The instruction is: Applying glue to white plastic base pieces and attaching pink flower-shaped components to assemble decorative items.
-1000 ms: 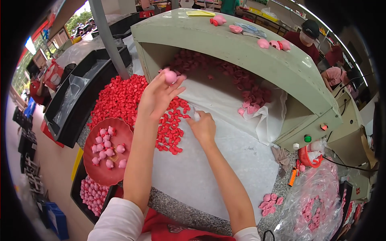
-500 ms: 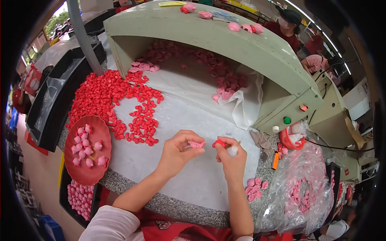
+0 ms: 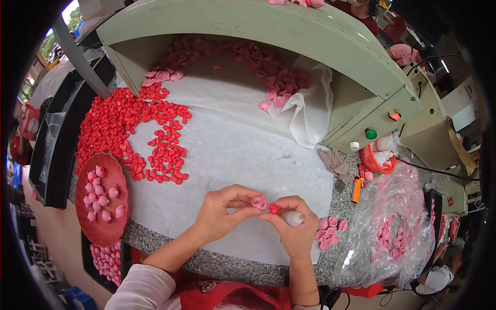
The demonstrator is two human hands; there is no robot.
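— While the head view looks down on both hands, what does the left hand (image 3: 223, 212) have?
— A pink piece (image 3: 260, 202), pinched between thumb and fingertips above the white sheet (image 3: 222, 155), near its front edge.
— And the right hand (image 3: 293, 233)?
— It pinches a small red piece (image 3: 274, 208) right beside the pink one; whether the two touch, I can't tell. A whitish, rounded object (image 3: 293, 219) is tucked in the same hand, partly hidden.
— What's off to the left?
— A heap of red pieces (image 3: 106, 121), spread partly onto the sheet. Nearer the person sits a red scalloped dish (image 3: 106, 235) with pink balls (image 3: 98, 205) in it.
— To the right?
— A cluster of pink pieces (image 3: 328, 233) on the speckled counter (image 3: 150, 238), near the right hand, then a clear plastic bag (image 3: 356, 258). Farther back are a slim orange object (image 3: 356, 189) and a red basket (image 3: 369, 159).
— Behind the sheet?
— A grey-green housing (image 3: 243, 23), its front open, with a pile of petal-like pieces (image 3: 284, 80) inside.
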